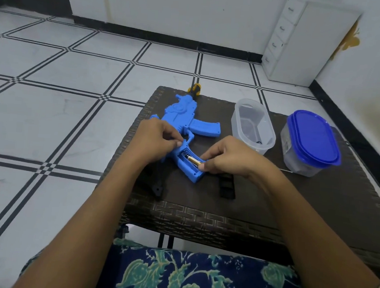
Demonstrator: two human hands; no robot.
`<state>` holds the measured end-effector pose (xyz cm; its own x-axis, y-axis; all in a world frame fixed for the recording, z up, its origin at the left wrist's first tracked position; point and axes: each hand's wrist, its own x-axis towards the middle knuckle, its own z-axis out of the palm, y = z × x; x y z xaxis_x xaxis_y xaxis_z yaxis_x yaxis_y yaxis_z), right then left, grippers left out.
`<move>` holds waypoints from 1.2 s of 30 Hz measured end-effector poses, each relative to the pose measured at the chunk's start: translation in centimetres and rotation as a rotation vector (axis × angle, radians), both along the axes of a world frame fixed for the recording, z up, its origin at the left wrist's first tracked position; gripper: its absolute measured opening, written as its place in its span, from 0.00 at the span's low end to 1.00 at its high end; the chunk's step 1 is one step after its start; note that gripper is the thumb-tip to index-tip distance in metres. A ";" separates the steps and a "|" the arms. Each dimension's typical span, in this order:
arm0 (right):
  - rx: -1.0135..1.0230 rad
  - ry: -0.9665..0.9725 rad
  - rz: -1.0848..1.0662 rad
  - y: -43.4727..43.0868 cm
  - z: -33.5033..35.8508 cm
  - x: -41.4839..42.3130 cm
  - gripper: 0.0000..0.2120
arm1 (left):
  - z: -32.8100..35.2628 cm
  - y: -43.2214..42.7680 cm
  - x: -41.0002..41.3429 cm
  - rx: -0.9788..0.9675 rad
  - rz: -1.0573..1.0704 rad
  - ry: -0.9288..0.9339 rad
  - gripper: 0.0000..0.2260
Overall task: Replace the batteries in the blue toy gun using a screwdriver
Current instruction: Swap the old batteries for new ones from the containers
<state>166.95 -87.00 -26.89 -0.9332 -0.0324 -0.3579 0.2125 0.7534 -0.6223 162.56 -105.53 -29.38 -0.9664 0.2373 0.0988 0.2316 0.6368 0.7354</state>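
One gold-and-black battery (pixel 193 160) is sitting in the open compartment (pixel 186 166) in the grip of the blue toy gun (pixel 186 120), which is lying flat on the dark woven bench (pixel 316 199), towards its left side. The right hand (pixel 226 155) is pinching the battery's near end between thumb and curled fingers. The left hand (pixel 155 139) is gripping the gun beside the trigger guard, fingers curled. A black strip (pixel 227 189) is lying just beside the grip, under the right wrist, and another black part (pixel 157 188) is showing under the left wrist. The yellow-and-black screwdriver (pixel 194 88) is poking out past the gun's far end at the bench's far edge. To the right, a clear open tub (pixel 253 126) and a blue-lidded tub (pixel 312 142) are standing side by side. A white drawer unit (pixel 283 37) is standing on the tiled floor (pixel 52 87) beyond.
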 end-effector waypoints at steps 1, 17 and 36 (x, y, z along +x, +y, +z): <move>0.028 0.018 -0.006 -0.2 -0.2 -0.1 0.10 | 0.0 0.0 0.0 0.002 0.001 -0.001 0.05; 0.097 0.483 -0.331 1.5 2.7 0.6 0.04 | 0.1 0.2 0.0 -0.008 -0.005 0.037 0.03; 0.564 0.074 -0.037 8.4 1.6 -6.8 0.06 | 0.0 0.7 0.2 -0.077 -0.003 0.057 0.04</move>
<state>160.14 -78.58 -25.25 -0.9534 0.1779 -0.2436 0.2162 0.9662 -0.1405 162.76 -104.88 -29.39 -0.9589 0.2493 0.1352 0.2739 0.6900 0.6700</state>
